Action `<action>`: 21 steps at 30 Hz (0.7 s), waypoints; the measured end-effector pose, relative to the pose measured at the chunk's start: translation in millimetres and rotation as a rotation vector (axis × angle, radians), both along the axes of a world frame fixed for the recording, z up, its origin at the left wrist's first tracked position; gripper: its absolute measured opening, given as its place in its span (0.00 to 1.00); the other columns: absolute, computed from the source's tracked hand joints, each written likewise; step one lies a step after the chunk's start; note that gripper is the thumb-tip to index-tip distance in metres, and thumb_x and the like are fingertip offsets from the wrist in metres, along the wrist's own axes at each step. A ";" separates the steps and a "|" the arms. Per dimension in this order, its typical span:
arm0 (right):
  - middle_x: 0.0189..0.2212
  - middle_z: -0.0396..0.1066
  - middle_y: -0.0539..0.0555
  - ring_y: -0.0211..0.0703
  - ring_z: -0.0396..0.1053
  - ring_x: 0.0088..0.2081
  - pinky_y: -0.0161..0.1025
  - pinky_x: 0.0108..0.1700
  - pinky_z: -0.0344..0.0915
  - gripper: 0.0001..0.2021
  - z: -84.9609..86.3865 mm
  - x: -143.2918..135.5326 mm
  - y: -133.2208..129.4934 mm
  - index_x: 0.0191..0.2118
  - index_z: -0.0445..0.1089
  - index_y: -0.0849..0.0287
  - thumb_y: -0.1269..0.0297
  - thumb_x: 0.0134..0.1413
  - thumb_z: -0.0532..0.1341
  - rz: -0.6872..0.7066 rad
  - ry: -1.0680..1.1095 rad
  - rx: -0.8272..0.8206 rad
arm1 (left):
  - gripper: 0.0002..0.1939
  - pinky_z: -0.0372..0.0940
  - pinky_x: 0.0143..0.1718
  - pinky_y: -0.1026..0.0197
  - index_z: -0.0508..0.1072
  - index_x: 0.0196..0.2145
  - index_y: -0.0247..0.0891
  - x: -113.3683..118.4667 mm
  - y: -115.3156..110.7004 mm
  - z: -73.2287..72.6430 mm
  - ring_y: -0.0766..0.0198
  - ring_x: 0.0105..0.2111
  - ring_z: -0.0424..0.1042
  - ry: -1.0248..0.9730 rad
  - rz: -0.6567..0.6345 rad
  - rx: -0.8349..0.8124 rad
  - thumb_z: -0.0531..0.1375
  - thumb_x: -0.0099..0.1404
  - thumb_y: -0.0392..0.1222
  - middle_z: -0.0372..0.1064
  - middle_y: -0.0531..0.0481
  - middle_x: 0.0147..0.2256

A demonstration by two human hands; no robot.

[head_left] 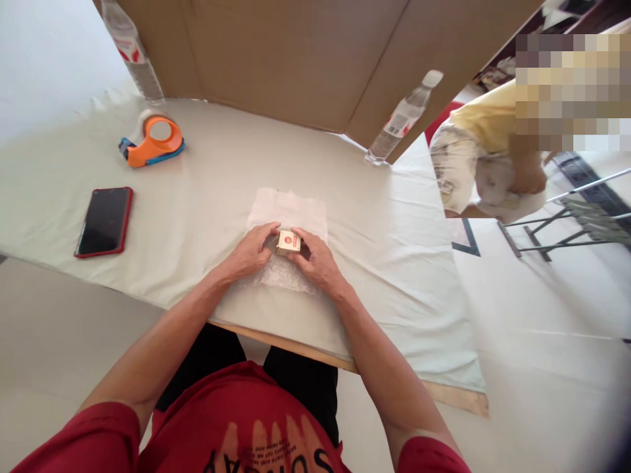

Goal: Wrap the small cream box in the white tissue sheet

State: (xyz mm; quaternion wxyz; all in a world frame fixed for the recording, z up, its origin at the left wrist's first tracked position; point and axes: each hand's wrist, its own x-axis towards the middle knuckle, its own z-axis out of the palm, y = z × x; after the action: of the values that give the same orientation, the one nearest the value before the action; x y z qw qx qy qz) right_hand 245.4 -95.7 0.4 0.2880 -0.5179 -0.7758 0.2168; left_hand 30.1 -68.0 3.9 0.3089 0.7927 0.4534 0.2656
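A small cream box (288,241) with a red print on top sits between my two hands, over a sheet of clear bubble wrap (286,272). My left hand (252,251) is at the box's left side, thumb and fingers curved apart, with a small gap to the box. My right hand (316,257) holds the box's right side, fingertips at the far corner and thumb at the near one. The wrap's flat part spreads beyond the box, and its crumpled part lies nearer to me.
An orange tape dispenser (156,141) and a phone (105,222) lie left on the cloth-covered table (207,177). Bottles (405,118) stand against a cardboard panel (276,59) at the back. Another person (493,144) sits at the right, near a folding stool (582,223).
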 end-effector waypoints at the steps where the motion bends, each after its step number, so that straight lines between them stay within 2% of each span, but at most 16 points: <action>1: 0.60 0.70 0.61 0.55 0.69 0.57 0.54 0.60 0.64 0.29 -0.2 -0.5 -0.4 0.65 0.62 0.57 0.62 0.58 0.60 -0.004 0.003 0.001 | 0.38 0.65 0.61 0.47 0.62 0.65 0.35 -0.1 0.4 -0.8 0.53 0.57 0.69 -0.003 -0.005 0.004 0.51 0.55 0.30 0.70 0.41 0.58; 8: 0.61 0.69 0.62 0.57 0.69 0.58 0.56 0.60 0.64 0.31 -1.8 -1.4 -1.1 0.66 0.60 0.58 0.60 0.58 0.61 -0.041 0.028 -0.028 | 0.38 0.63 0.62 0.46 0.62 0.65 0.34 -0.3 2.2 -4.5 0.53 0.58 0.68 -0.013 -0.022 0.020 0.51 0.55 0.29 0.70 0.40 0.58; 21: 0.61 0.70 0.62 0.57 0.69 0.58 0.56 0.60 0.64 0.29 -4.1 -1.9 -0.4 0.65 0.62 0.57 0.60 0.58 0.61 -0.041 0.018 -0.012 | 0.37 0.62 0.63 0.47 0.62 0.64 0.33 0.3 2.7 -5.7 0.53 0.59 0.68 0.002 -0.029 0.033 0.50 0.56 0.29 0.69 0.40 0.58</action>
State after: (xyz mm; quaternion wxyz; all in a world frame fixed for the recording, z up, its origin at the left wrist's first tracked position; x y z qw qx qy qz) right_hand 243.5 -96.0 -3.7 0.2961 -0.5333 -0.7612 0.2203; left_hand 30.4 -65.3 -1.8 0.2991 0.8045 0.4377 0.2679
